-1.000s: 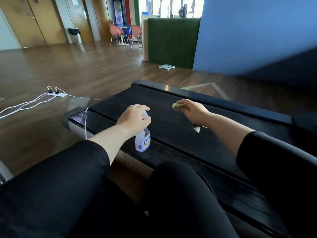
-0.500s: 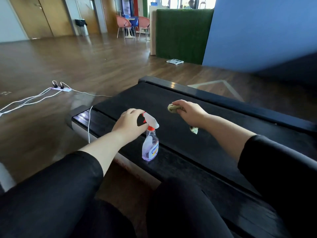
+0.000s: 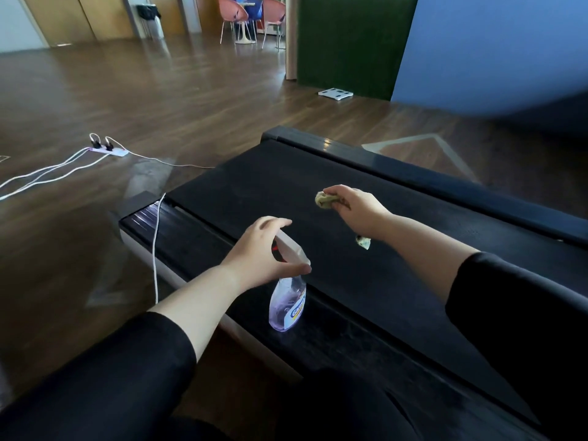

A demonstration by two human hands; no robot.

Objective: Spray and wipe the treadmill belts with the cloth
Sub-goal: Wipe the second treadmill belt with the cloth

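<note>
Belt (image 3: 270, 183): black and matt, running away from the person between two raised rails. No wet patch or spray sheen can be made out on it.
Bottle (image 3: 288, 305): a clear spray bottle, upright on the near rail (image 3: 197, 237) just beside the belt edge, with its nozzle towards the belt.
Left hand (image 3: 262, 249): arched over the bottle's spray head. The fingers (image 3: 280, 222) are spread wide and nearly straight, and the thumb lies by the neck. They are not clamped on it, and whether they touch it is unclear.
Right hand (image 3: 356, 210): out over the middle of the belt, with its fingers (image 3: 342, 202) curled tight round the cloth.
Cloth (image 3: 324, 200): a pale green wad that sticks out past the knuckles, with a loose tail hanging under the wrist. Whether it presses on the belt cannot be told.
Step in hand: likely the change between spraying and wiping, since the bottle is parked and the cloth is poised over the belt.
Next move: if spraying, close the left fingers round the neck, lift the bottle, aim the nozzle at the belt and squeeze. If wiping, bring the wad flat onto the belt and draw it across between the rails in overlapping passes.
Care: the bottle stands on a narrow rail, so a loose grab could tip it.
Around: a white cable (image 3: 156, 249) crosses the near rail and runs to a power strip (image 3: 108, 151) on the wooden floor (image 3: 79, 233).
</note>
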